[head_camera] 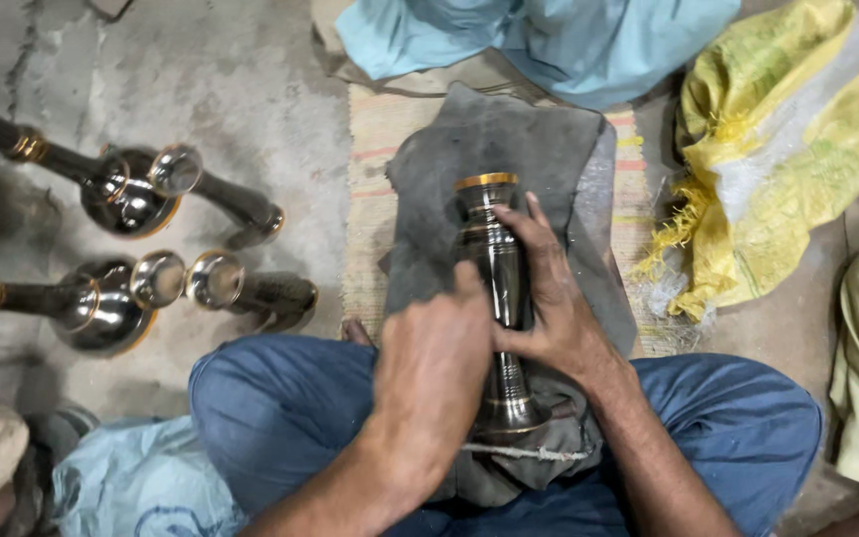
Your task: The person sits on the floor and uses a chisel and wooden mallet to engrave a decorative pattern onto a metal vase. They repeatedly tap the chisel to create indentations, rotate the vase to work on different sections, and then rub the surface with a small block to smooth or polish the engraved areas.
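A dark polished metal stem (500, 261) with gold rims lies lengthwise on a grey cloth (539, 139) over my lap. My right hand (549, 298) wraps around its middle from the right side. My left hand (434, 373) presses against the stem's left side, fingers curled onto it, and whether it holds anything else is hidden. The flared base of the stem points toward me, by a white cord (524, 452).
Several finished dark metal pieces with gold bands (136, 194) lie on the concrete floor at left. A woven mat (375, 199) lies under the cloth. A light blue cloth (569, 40) is at the top, a yellow sack (797, 149) at right.
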